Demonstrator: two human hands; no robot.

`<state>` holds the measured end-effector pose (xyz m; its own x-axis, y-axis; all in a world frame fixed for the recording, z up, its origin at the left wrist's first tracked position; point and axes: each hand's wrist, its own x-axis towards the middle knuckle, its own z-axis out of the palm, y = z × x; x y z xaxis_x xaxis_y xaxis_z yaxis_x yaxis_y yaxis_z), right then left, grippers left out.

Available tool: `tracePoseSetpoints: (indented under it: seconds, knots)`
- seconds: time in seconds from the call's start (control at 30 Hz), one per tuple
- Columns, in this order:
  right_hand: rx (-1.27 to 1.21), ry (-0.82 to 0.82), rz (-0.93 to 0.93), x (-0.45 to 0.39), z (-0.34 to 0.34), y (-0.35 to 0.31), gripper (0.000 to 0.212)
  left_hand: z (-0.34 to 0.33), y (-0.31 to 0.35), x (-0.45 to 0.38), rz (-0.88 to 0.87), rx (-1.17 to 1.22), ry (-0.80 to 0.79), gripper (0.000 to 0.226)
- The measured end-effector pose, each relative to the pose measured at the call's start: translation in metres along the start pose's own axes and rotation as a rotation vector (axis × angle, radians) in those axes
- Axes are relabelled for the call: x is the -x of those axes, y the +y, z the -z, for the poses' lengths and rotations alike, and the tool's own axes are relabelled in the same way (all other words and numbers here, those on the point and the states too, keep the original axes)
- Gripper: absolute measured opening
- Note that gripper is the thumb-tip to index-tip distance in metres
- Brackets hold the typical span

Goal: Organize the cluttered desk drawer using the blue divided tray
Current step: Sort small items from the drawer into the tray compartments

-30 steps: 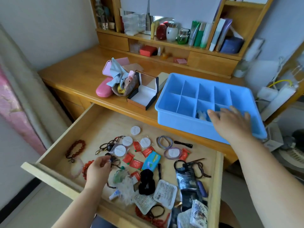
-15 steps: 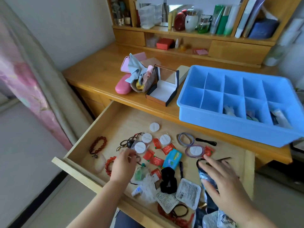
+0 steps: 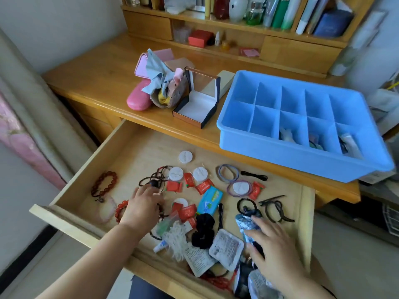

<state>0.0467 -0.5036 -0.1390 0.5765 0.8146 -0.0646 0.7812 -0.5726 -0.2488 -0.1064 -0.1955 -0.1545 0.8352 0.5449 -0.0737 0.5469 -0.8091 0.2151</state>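
The blue divided tray (image 3: pixel 302 162) sits on the desktop at the right, overhanging the desk's front edge; its three front right compartments hold small items. Below it the wooden drawer (image 3: pixel 121 152) is pulled out and strewn with small things. My left hand (image 3: pixel 142 207) lies palm down at the drawer's left, fingertips touching a dark bead strand (image 3: pixel 154 180), beside a red bead bracelet (image 3: pixel 119 210). My right hand (image 3: pixel 275 249) rests with spread fingers on a dark blue sachet (image 3: pixel 243 223) at the front right. More sachets lie hidden under it.
The drawer also holds white round discs (image 3: pixel 185 156), red packets (image 3: pixel 173 186), hair ties (image 3: pixel 227 173), a black scrunchie (image 3: pixel 203 231), a brown bracelet (image 3: pixel 104 183) and a blue tissue pack (image 3: pixel 209 200). On the desk stand an open jewellery box (image 3: pixel 197 104) and a pink case (image 3: pixel 138 100).
My right hand left the tray and came down onto the sachets at the drawer's front right. My left hand has shifted slightly toward the dark bead strand. The camera view has swung left.
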Motion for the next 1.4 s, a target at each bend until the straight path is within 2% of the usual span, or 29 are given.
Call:
tracePoseSetpoints:
  seconds: [0.03, 0.07, 0.1, 0.13, 0.2, 0.23, 0.27, 0.3, 0.37, 0.5, 0.57, 0.63, 0.67, 0.73, 0.77, 0.8, 0.87, 0.93, 1.03, 1.1, 1.17, 1.27, 1.33, 1.4]
  knots:
    - [-0.018, -0.049, -0.112, -0.002, 0.004, 0.003, 0.041, 0.003, 0.007, 0.002, 0.009, 0.057, 0.085, 0.028]
    - [-0.028, -0.125, -0.184, -0.003, 0.003, 0.008, 0.052, 0.005, 0.016, 0.004, -0.056, 0.138, 0.142, 0.025]
    - [-0.035, -0.237, -0.2, -0.003, 0.0, 0.013, 0.064, 0.007, 0.026, 0.006, -0.173, 0.206, 0.115, 0.027]
    - [-0.025, -0.366, -0.164, -0.005, -0.004, 0.015, 0.073, 0.008, 0.039, 0.01, -0.297, 0.258, 0.003, 0.035]
    - [0.016, -0.474, -0.014, -0.009, -0.009, 0.014, 0.078, 0.001, 0.064, 0.02, -0.447, 0.228, -0.315, 0.055]
    - [0.03, -0.473, 0.035, -0.012, -0.009, 0.014, 0.076, -0.006, 0.073, 0.022, -0.498, 0.122, -0.407, 0.062]
    - [0.04, -0.459, 0.058, -0.017, -0.007, 0.016, 0.073, -0.012, 0.078, 0.023, -0.534, -0.013, -0.43, 0.066]
    - [0.041, -0.423, 0.058, -0.022, -0.005, 0.018, 0.069, -0.016, 0.08, 0.021, -0.53, -0.127, -0.418, 0.069]
    - [0.021, -0.317, -0.011, -0.032, 0.0, 0.021, 0.062, -0.014, 0.081, 0.016, -0.41, -0.226, -0.357, 0.068]
    - [-0.094, -0.065, -0.146, -0.039, 0.015, 0.028, 0.051, -0.009, 0.083, 0.013, -0.114, -0.14, -0.189, 0.06]
    - [-0.108, -0.025, -0.121, -0.035, 0.027, 0.032, 0.034, -0.01, 0.092, 0.02, -0.198, 0.013, -0.139, 0.057]
    - [-0.122, -0.131, -0.064, -0.024, 0.04, 0.034, 0.023, -0.015, 0.111, 0.032, -0.438, 0.133, -0.256, 0.062]
    - [-0.148, -0.235, -0.02, -0.02, 0.043, 0.033, 0.028, -0.02, 0.119, 0.038, -0.545, 0.116, -0.342, 0.065]
    - [-0.086, -0.498, 0.101, -0.008, 0.042, 0.032, 0.056, -0.032, 0.132, 0.043, -0.674, -0.067, -0.457, 0.07]
    - [0.027, -0.61, 0.157, -0.001, 0.038, 0.032, 0.066, -0.038, 0.135, 0.042, -0.675, -0.164, -0.467, 0.072]
    - [0.156, -0.66, 0.205, 0.004, 0.033, 0.031, 0.068, -0.041, 0.135, 0.039, -0.628, -0.226, -0.454, 0.073]
    - [0.322, -0.604, 0.242, 0.009, 0.025, 0.031, 0.049, -0.038, 0.131, 0.028, -0.475, -0.261, -0.388, 0.073]
    - [0.315, -0.506, 0.2, 0.006, 0.022, 0.032, 0.033, -0.033, 0.121, 0.017, -0.373, -0.195, -0.302, 0.068]
    - [0.029, -0.349, 0.082, -0.006, 0.025, 0.039, 0.028, -0.02, 0.104, 0.008, -0.278, 0.13, -0.235, 0.049]
    - [-0.28, -0.231, -0.103, -0.017, 0.036, 0.042, 0.025, -0.01, 0.095, 0.009, -0.216, 0.348, -0.173, 0.042]
    - [-0.614, -0.174, -0.299, -0.026, 0.05, 0.046, 0.024, 0.0, 0.086, 0.011, -0.128, 0.468, -0.097, 0.037]
    - [-0.993, -0.068, -0.495, -0.033, 0.064, 0.054, 0.015, 0.012, 0.068, 0.01, 0.163, 0.63, -0.04, 0.037]
    - [-1.013, -0.016, -0.535, -0.034, 0.068, 0.057, 0.015, 0.016, 0.053, 0.008, 0.338, 0.876, -0.042, 0.032]
    - [-0.843, -0.082, -0.473, -0.033, 0.066, 0.052, 0.015, 0.017, 0.043, 0.011, 0.47, 1.08, -0.06, 0.026]
